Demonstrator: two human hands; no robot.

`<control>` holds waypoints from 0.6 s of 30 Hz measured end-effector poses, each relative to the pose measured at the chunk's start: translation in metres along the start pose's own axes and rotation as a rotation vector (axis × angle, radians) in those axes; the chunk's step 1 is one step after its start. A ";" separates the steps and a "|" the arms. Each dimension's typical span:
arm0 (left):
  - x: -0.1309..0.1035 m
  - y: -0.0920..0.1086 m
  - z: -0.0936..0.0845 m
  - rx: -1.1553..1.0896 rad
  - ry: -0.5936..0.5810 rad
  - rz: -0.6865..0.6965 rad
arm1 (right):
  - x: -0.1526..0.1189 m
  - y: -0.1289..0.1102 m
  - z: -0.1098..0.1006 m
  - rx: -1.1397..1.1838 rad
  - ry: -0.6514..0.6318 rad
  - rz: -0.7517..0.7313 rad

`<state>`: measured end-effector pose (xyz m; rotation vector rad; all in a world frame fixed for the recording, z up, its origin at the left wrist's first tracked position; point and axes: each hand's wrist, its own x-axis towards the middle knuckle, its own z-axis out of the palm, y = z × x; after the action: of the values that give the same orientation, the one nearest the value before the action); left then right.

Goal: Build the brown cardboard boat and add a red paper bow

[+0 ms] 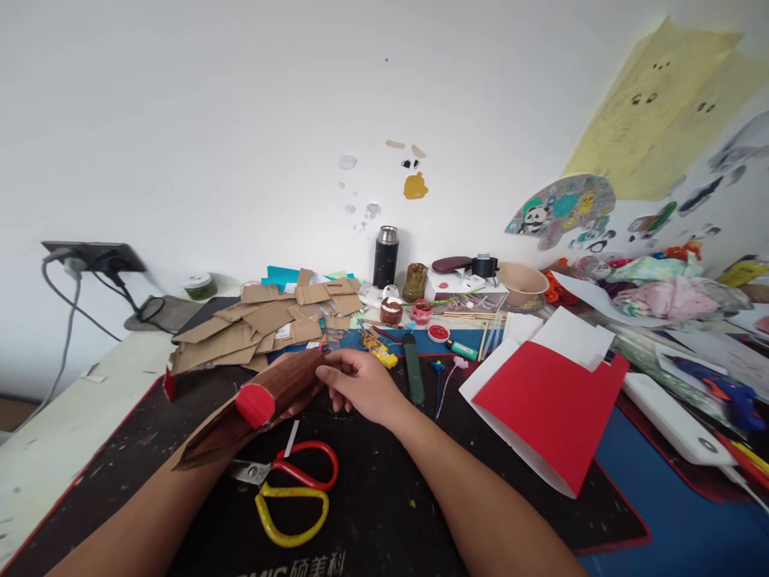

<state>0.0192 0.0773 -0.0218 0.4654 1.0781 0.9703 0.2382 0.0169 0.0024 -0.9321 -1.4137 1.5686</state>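
A brown painted cardboard piece (pixel 294 380) with a red octagonal end lies across my left hand (pixel 303 398), whose fingers curl under it and are partly hidden. My right hand (pixel 354 383) is at the far end of the piece, thumb and index finger pinched together beside its tip. Something small, red and dark, shows at that tip. Scissors (pixel 292 495) with one red and one yellow handle lie on the black mat (pixel 372 497) below my hands, their blades partly under the cardboard and my left forearm. A narrow white strip (pixel 291 439) is next to them.
Cardboard scraps (pixel 240 332) are piled at the back left. Red paper (pixel 549 409) stands folded on the right, near a white power bank-like device (pixel 678 421). A black bottle (pixel 385 258), paint jars (pixel 392 311) and a green-handled tool (pixel 413 369) sit beyond my hands.
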 end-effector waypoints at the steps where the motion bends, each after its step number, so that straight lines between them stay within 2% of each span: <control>1: -0.003 -0.003 -0.001 0.037 -0.018 -0.021 | 0.000 0.000 0.001 0.006 -0.012 0.005; 3: -0.012 -0.012 -0.003 0.092 -0.046 -0.055 | -0.001 0.000 0.003 0.019 -0.029 0.000; 6: -0.030 -0.023 -0.004 0.143 -0.108 0.015 | -0.001 -0.003 0.003 0.075 -0.009 -0.006; 9: -0.040 -0.026 0.000 0.178 -0.166 0.106 | 0.000 -0.007 0.000 0.174 0.077 -0.009; 15: -0.040 -0.019 0.020 0.261 -0.219 0.254 | 0.004 -0.013 -0.010 0.293 0.333 -0.031; 18: -0.043 -0.018 0.025 0.255 -0.247 0.359 | 0.004 -0.015 -0.012 0.309 0.367 -0.026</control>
<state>0.0438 0.0350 -0.0016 0.9882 0.9122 1.0576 0.2492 0.0263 0.0163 -0.9490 -0.8960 1.4542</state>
